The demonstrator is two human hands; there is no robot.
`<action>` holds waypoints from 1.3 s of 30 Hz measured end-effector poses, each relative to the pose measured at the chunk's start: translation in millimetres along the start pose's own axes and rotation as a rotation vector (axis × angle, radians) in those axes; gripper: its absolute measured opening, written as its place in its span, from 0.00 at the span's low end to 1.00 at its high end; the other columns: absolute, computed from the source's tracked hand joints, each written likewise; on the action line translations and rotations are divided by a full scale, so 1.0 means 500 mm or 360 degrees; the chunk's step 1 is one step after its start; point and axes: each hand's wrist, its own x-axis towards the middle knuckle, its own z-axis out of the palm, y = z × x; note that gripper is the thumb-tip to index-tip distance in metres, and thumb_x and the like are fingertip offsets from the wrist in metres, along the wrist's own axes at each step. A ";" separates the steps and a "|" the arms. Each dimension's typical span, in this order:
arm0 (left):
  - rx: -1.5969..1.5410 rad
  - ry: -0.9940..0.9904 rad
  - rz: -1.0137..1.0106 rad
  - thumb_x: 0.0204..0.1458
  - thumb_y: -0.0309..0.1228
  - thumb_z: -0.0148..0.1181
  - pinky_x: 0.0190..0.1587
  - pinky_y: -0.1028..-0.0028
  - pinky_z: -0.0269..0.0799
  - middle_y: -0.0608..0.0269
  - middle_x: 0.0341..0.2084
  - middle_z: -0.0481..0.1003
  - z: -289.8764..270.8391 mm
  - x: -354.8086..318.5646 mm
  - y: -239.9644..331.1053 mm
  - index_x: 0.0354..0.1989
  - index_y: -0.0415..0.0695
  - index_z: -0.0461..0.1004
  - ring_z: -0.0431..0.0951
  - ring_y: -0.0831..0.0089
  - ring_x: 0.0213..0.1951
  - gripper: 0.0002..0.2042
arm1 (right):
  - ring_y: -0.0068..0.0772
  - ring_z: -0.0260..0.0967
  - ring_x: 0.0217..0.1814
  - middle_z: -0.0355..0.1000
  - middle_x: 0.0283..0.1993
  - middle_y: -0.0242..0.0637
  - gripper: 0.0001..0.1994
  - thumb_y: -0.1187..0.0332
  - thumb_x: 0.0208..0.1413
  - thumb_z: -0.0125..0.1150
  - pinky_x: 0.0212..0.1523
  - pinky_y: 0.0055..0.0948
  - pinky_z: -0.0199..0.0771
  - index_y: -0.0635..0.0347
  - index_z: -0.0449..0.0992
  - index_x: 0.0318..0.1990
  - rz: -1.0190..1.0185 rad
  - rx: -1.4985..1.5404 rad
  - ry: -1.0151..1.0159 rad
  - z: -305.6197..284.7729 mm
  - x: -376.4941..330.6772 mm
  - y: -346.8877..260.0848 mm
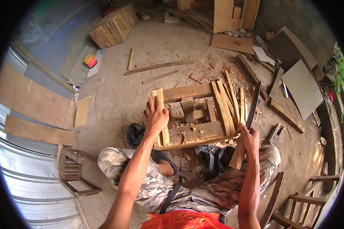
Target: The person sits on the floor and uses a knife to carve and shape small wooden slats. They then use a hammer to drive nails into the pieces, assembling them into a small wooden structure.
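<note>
I sit low on the dirt floor before a small wooden pallet frame (187,92). My left hand (156,115) rests flat on a pale upright slat (161,110) at the frame's left end. My right hand (250,140) grips the wooden handle of a long dark-bladed machete (253,106), blade pointing away from me beside the frame's right end. Several thin pale wood strips (225,105) lie across the frame's right side.
Wood chips and offcuts litter the ground around the frame. A slatted crate (113,26) stands far left, a red and yellow tin (90,61) near it. Flat boards (302,87) lie at right. Wooden chair frames (73,171) sit at my left and at lower right (302,202).
</note>
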 end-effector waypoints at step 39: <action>0.0370 0.0102 0.0196 0.67 0.61 0.37 0.77 0.49 0.25 0.32 0.76 0.39 0.013 -0.265 0.211 0.76 0.32 0.46 0.34 0.43 0.78 0.43 | 0.31 0.79 0.30 0.81 0.28 0.41 0.24 0.48 0.55 0.70 0.36 0.32 0.77 0.67 0.84 0.39 0.0067 -0.0185 -0.0105 -0.019 -0.003 0.010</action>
